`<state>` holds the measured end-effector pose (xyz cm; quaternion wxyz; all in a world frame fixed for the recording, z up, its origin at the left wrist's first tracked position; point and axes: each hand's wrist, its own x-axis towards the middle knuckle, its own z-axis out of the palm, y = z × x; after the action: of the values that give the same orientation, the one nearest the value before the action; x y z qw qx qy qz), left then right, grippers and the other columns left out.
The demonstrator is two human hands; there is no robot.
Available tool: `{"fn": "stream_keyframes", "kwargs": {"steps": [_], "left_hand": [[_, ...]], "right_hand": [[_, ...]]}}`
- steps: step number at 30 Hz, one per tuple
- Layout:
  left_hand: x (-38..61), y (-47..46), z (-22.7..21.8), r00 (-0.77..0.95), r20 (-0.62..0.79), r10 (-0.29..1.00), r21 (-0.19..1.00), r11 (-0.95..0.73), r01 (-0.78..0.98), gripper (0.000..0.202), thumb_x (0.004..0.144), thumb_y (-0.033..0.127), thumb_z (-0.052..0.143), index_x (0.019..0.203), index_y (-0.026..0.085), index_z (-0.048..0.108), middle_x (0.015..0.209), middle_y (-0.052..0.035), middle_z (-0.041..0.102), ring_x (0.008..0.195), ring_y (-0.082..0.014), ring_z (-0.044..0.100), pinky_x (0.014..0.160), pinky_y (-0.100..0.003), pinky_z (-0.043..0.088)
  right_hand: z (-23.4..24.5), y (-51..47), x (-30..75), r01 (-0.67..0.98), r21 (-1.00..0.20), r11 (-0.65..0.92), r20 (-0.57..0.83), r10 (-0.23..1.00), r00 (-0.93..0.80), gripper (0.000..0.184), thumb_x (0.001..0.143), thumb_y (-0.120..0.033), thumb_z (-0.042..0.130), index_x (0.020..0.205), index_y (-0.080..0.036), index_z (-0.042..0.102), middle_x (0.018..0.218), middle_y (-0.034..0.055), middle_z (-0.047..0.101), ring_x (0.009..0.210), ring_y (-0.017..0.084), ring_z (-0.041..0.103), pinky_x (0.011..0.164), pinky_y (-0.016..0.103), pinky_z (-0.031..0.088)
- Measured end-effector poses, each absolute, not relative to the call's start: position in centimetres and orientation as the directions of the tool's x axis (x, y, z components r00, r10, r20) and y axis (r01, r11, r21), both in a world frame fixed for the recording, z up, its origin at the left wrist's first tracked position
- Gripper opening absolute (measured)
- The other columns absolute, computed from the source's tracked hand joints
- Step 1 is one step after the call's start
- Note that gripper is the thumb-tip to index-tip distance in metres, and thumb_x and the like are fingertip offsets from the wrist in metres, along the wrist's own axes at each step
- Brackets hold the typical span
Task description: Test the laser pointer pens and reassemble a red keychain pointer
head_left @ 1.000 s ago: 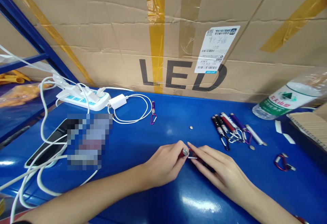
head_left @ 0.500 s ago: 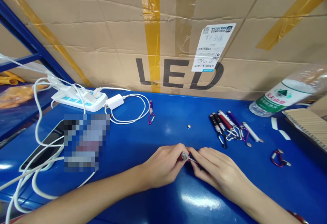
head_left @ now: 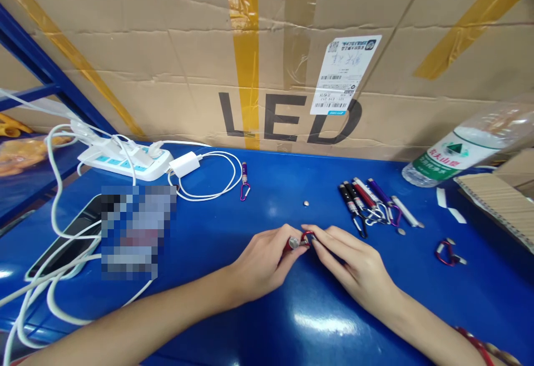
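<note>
My left hand [head_left: 263, 263] is closed around a small red keychain flashlight [head_left: 292, 243], its silver end facing me and most of its body hidden by the fingers. A red carabiner [head_left: 307, 237] hangs between the hands at that silver end. The thumb and fingers of my right hand [head_left: 354, 263] pinch the carabiner's right side. Beyond the hands lies a button cell [head_left: 306, 203]. Right of it sit several similar keychain flashlights [head_left: 362, 194], black, red and purple, with clips, and a silver tube [head_left: 404, 211] beside them.
A loose red carabiner [head_left: 444, 252] lies at the right near a water bottle [head_left: 448, 157] and a cardboard piece [head_left: 496, 199]. One purple flashlight [head_left: 244, 174] lies near a white charger [head_left: 184, 164]. Cables, a power strip [head_left: 154, 172] and a phone [head_left: 70, 238] occupy the left. A large carton [head_left: 187, 77] stands behind.
The red carabiner now shows as a loop between my hands, where it was mostly hidden before. My right fingers have shifted on it, and the whole view has moved slightly.
</note>
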<state>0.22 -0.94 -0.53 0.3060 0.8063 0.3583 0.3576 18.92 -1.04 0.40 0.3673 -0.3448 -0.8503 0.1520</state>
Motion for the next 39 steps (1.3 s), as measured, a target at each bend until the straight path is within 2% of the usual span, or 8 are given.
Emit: {"fn": "stream_keyframes", "kwargs": {"steps": [8,13,17,21,25,29,34,39], "left_hand": [[0.2,-0.9,-0.9,0.426,0.273,0.863,0.813,-0.444,0.377,0.023,0.084,0.023,0.053,0.074,0.022,0.032,0.059,0.0086,0.038,0.048,-0.0087,0.038,0.049,-0.019,0.031],[0.4,-0.8,-0.7,0.436,0.176,0.882,0.826,-0.373,0.422,0.024,0.081,0.024,0.059,0.076,0.022,0.035,0.063,0.0076,0.048,0.052,-0.01,0.047,0.051,-0.02,0.035],[0.5,-0.7,-0.7,0.391,0.151,0.908,0.829,-0.332,0.451,0.024,0.081,0.022,0.06,0.077,0.022,0.036,0.076,0.0038,0.062,0.065,-0.0132,0.057,0.06,-0.023,0.041],[0.5,-0.6,-0.5,0.352,0.129,0.927,0.797,-0.309,0.52,0.025,0.08,0.025,0.063,0.078,0.022,0.038,0.074,0.0042,0.06,0.062,-0.0134,0.056,0.057,-0.023,0.04],[0.5,-0.6,-0.3,0.348,0.153,0.925,0.753,-0.337,0.565,0.019,0.081,0.024,0.061,0.079,0.022,0.042,0.07,0.0051,0.056,0.06,-0.0129,0.055,0.055,-0.022,0.039],[0.7,-0.6,-0.4,0.305,0.158,0.939,0.722,-0.32,0.614,0.02,0.08,0.025,0.062,0.078,0.022,0.042,0.069,0.0048,0.054,0.059,-0.0136,0.054,0.054,-0.023,0.039],[0.7,-0.6,-0.5,0.252,0.195,0.948,0.677,-0.316,0.665,0.022,0.08,0.025,0.061,0.076,0.022,0.039,0.068,0.0037,0.054,0.062,-0.0161,0.052,0.057,-0.026,0.04],[0.8,-0.6,-0.5,0.218,0.193,0.957,0.676,-0.291,0.677,0.02,0.082,0.027,0.057,0.075,0.022,0.038,0.063,0.0043,0.05,0.061,-0.0163,0.049,0.06,-0.028,0.04]], "right_hand": [[0.2,-1.3,18.0,0.439,-0.581,0.685,0.501,0.727,-0.469,0.03,0.092,-0.015,0.043,0.117,-0.017,0.059,0.081,0.0064,0.063,0.07,0.014,0.06,0.065,0.026,0.053],[0.0,-1.0,18.3,0.488,-0.524,0.698,0.54,0.715,-0.444,0.029,0.093,-0.017,0.042,0.117,-0.014,0.058,0.084,0.0077,0.064,0.072,0.015,0.059,0.066,0.028,0.053],[0.0,0.0,19.4,0.643,-0.458,0.614,0.483,0.779,-0.4,0.032,0.094,-0.022,0.039,0.12,-0.015,0.057,0.081,0.007,0.064,0.071,0.016,0.062,0.066,0.029,0.053],[-0.1,0.9,20.6,0.796,-0.386,0.467,0.367,0.869,-0.332,0.033,0.092,-0.026,0.041,0.117,-0.015,0.059,0.087,0.0078,0.07,0.076,0.019,0.066,0.067,0.032,0.055],[0.0,1.1,21.3,0.837,-0.374,0.398,0.302,0.906,-0.296,0.03,0.089,-0.027,0.047,0.114,-0.019,0.061,0.097,0.0062,0.07,0.083,0.02,0.067,0.067,0.031,0.056],[0.7,0.8,21.8,0.806,-0.434,0.402,0.268,0.912,-0.311,0.028,0.086,-0.035,0.055,0.109,-0.022,0.065,0.098,0.0055,0.066,0.076,0.017,0.065,0.06,0.027,0.054],[1.3,0.8,22.1,0.691,-0.605,0.395,0.082,0.894,-0.44,0.024,0.073,-0.041,0.069,0.085,-0.021,0.072,0.067,0.0003,0.066,0.05,0.011,0.06,0.047,0.022,0.05],[1.0,0.6,21.8,0.582,-0.689,0.432,0.061,0.835,-0.547,0.029,0.073,-0.045,0.067,0.081,-0.017,0.072,0.071,0.0042,0.069,0.051,0.012,0.063,0.045,0.021,0.052]]}}
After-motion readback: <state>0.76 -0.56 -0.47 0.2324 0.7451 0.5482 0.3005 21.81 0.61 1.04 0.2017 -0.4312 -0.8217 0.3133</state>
